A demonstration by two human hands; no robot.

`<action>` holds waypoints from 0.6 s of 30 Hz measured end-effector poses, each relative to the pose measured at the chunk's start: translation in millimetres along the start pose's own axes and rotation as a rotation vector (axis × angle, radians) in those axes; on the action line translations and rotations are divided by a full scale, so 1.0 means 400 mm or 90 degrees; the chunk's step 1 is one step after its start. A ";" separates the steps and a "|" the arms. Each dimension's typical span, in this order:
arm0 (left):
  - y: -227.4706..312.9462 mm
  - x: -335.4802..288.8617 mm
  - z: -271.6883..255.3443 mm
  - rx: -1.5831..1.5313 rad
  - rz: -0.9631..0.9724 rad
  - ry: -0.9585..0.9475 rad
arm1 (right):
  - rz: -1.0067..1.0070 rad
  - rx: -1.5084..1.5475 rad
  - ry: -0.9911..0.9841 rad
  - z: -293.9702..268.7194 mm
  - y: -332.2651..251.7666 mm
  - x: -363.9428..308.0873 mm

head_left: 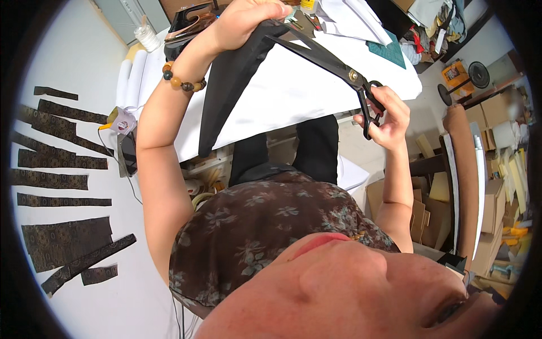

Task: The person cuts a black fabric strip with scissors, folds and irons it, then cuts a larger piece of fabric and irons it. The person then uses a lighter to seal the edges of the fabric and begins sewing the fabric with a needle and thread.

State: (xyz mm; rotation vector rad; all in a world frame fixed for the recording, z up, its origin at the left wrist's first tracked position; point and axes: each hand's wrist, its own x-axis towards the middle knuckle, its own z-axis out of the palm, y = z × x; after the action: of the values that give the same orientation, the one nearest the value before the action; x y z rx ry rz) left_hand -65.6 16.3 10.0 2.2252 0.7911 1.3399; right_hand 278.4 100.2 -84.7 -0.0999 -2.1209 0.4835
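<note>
Scissors (354, 76), black, right of top centre; blades parted, tips at the upper end of the black cloth (234, 79). Right hand (390, 120), right of centre: fingers hold the scissors by the handle loops. Left hand (240, 25), top centre: fingers closed on the cloth's upper end, exact grip partly hidden. Cloth slants down-left, crossing the near edge of the white table (316, 93). Green mat (388, 52) at upper right; dark patterned pieces (68, 243) at far left.

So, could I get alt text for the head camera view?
A person's right hand holds open black scissors, tips at black cloth in the left hand, over a white table. Dark patterned strips show at far left.
</note>
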 end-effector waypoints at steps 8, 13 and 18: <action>0.037 0.018 0.013 0.015 0.011 -0.067 | -0.094 -0.104 -0.010 -0.017 -0.004 -0.002; 0.012 -0.002 0.011 0.077 0.024 -0.063 | -0.125 -0.148 -0.021 -0.034 -0.009 -0.004; 0.031 0.005 0.022 0.081 -0.015 -0.055 | -0.121 -0.157 -0.040 -0.055 0.002 -0.013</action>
State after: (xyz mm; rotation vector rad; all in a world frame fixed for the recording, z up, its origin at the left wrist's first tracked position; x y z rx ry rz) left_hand -53.7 7.8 14.8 2.3464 0.8911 1.2034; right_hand 299.3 106.3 -78.5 -0.0231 -2.2173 0.1123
